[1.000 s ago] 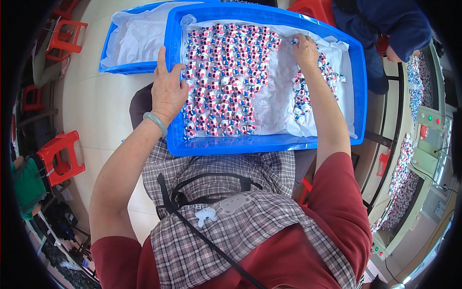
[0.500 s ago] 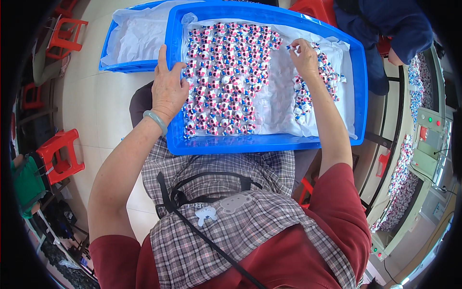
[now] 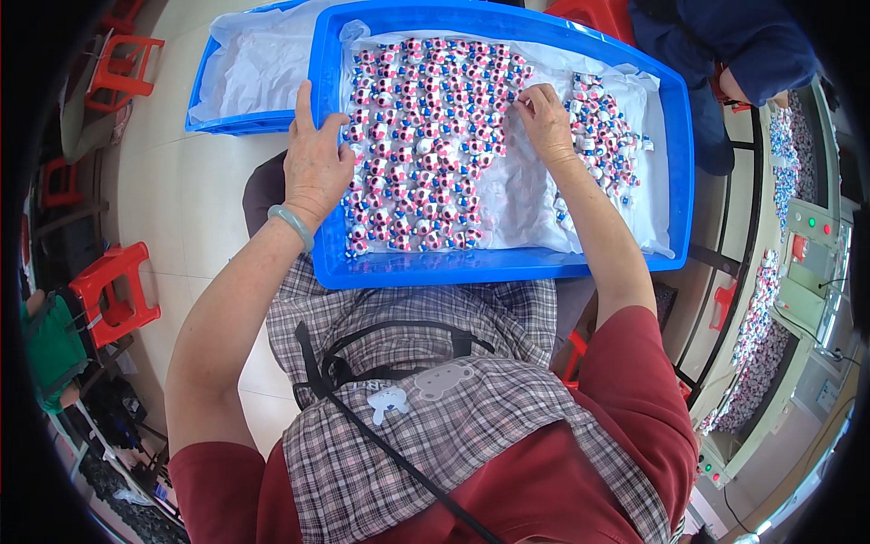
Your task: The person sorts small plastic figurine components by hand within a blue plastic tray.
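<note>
Small white, pink and blue figurines (image 3: 412, 150) lie in close rows on white lining paper (image 3: 517, 195) inside a large blue tray (image 3: 453, 267). At the tray's right side is a loose heap of the same figurines (image 3: 603, 136). My right hand (image 3: 546, 127) is over the paper at the right edge of the rows, thumb and fingertips pinched on a small figurine that they mostly cover. On the tray's left rim rests my left hand (image 3: 315, 168), its index finger stretched out and the thumb apart, holding nothing.
Behind the tray's left side stands another blue tray (image 3: 240, 122) lined with white paper. A person in dark blue (image 3: 725, 45) is at the far right, beside a machine (image 3: 807, 263) with more figurines along it. Red stools (image 3: 113, 290) stand on the left.
My right hand has moved left from beside the heap to the edge of the rows, with a figurine in its fingertips. My left hand stays on the rim.
</note>
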`<control>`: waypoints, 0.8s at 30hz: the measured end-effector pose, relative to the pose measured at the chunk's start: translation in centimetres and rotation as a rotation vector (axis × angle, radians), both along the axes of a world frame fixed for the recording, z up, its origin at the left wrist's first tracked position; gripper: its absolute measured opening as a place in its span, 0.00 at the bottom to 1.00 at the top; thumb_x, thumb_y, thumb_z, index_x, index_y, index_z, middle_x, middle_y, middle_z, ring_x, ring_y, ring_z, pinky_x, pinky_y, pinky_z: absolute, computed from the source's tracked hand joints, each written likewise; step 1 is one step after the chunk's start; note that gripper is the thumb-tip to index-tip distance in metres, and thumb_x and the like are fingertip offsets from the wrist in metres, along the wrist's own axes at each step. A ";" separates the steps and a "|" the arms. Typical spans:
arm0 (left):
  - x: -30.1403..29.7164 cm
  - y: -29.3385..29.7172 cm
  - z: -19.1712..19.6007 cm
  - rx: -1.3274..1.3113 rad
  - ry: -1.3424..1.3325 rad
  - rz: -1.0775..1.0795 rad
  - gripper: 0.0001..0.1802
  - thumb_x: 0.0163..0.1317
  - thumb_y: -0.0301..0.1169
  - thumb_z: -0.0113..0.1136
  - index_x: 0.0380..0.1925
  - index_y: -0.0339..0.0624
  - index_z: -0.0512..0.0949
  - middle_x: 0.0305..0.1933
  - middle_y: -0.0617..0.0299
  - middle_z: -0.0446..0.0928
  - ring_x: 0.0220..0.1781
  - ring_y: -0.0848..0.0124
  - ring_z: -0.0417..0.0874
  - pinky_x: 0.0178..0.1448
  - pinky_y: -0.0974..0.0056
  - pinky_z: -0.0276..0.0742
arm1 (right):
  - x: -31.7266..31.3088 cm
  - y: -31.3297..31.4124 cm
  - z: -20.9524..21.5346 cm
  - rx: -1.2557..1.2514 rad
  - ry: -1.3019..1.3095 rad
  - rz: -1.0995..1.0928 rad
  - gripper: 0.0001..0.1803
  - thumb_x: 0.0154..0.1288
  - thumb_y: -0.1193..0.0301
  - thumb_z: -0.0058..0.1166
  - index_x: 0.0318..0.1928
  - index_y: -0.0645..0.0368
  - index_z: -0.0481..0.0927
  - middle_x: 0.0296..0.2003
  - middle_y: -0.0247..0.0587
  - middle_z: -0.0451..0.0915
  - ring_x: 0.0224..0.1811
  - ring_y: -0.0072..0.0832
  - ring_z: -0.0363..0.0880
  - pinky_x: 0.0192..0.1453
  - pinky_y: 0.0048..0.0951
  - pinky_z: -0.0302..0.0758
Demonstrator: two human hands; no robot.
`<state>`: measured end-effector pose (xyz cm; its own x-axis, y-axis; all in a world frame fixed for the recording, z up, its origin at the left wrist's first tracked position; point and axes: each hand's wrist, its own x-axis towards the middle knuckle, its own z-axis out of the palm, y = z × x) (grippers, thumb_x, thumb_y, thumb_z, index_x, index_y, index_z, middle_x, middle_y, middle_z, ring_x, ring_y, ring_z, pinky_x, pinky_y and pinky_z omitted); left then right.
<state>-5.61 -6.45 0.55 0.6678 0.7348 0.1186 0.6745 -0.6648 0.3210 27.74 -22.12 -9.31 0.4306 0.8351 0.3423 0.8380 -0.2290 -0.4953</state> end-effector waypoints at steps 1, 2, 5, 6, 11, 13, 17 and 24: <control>-0.1 0.0 -0.1 0.015 -0.010 -0.007 0.17 0.56 0.23 0.64 0.47 0.44 0.81 0.81 0.46 0.47 0.68 0.43 0.73 0.59 0.50 0.85 | -0.1 -0.2 0.1 -0.008 -0.023 0.010 0.08 0.60 0.75 0.64 0.39 0.56 0.80 0.40 0.40 0.80 0.37 0.42 0.84 0.41 0.39 0.81; -0.1 0.0 -0.1 0.013 -0.010 -0.009 0.17 0.56 0.23 0.64 0.47 0.44 0.81 0.81 0.46 0.47 0.68 0.43 0.73 0.59 0.50 0.85 | -0.1 -0.3 0.6 -0.010 -0.022 0.008 0.08 0.60 0.75 0.64 0.39 0.56 0.80 0.40 0.40 0.80 0.37 0.42 0.84 0.41 0.39 0.81; 0.1 0.0 0.1 0.005 0.000 -0.002 0.16 0.57 0.23 0.64 0.47 0.44 0.81 0.81 0.46 0.47 0.68 0.43 0.73 0.59 0.49 0.85 | 1.3 -0.9 2.2 0.030 -0.014 0.027 0.05 0.62 0.74 0.63 0.38 0.56 0.81 0.39 0.40 0.81 0.38 0.41 0.84 0.41 0.39 0.81; 0.2 0.0 0.0 0.005 0.000 -0.002 0.16 0.57 0.23 0.64 0.47 0.44 0.81 0.81 0.46 0.47 0.68 0.42 0.73 0.60 0.49 0.84 | 2.9 -1.5 2.5 0.028 -0.029 -0.025 0.05 0.62 0.74 0.63 0.39 0.55 0.82 0.40 0.39 0.82 0.39 0.42 0.84 0.44 0.39 0.81; -0.1 0.2 -0.2 0.040 -0.029 -0.028 0.17 0.57 0.24 0.64 0.47 0.45 0.81 0.81 0.45 0.48 0.68 0.41 0.72 0.62 0.48 0.82 | 7.5 -3.9 3.7 -0.250 -0.105 -0.016 0.08 0.61 0.72 0.61 0.42 0.53 0.85 0.43 0.39 0.83 0.46 0.43 0.84 0.53 0.41 0.81; -0.2 0.2 -0.3 0.030 -0.015 -0.018 0.17 0.56 0.24 0.64 0.48 0.45 0.81 0.81 0.45 0.48 0.68 0.40 0.72 0.63 0.47 0.81 | 7.0 -4.3 3.5 -0.491 -0.274 0.132 0.10 0.61 0.72 0.60 0.44 0.52 0.86 0.47 0.40 0.83 0.52 0.42 0.83 0.58 0.42 0.80; -0.1 0.3 -0.7 0.053 -0.015 -0.038 0.17 0.57 0.24 0.64 0.48 0.45 0.80 0.81 0.45 0.48 0.68 0.40 0.72 0.63 0.47 0.81 | 6.0 -2.7 3.6 -0.711 -0.463 0.057 0.09 0.63 0.72 0.56 0.43 0.55 0.83 0.47 0.45 0.82 0.53 0.43 0.83 0.54 0.43 0.83; -0.1 0.4 -0.7 0.066 -0.006 -0.043 0.18 0.56 0.23 0.63 0.49 0.45 0.80 0.81 0.44 0.48 0.66 0.40 0.73 0.62 0.47 0.82 | 5.8 -1.8 2.8 -0.790 -0.508 0.073 0.10 0.66 0.72 0.53 0.46 0.57 0.81 0.46 0.52 0.81 0.49 0.45 0.85 0.52 0.44 0.83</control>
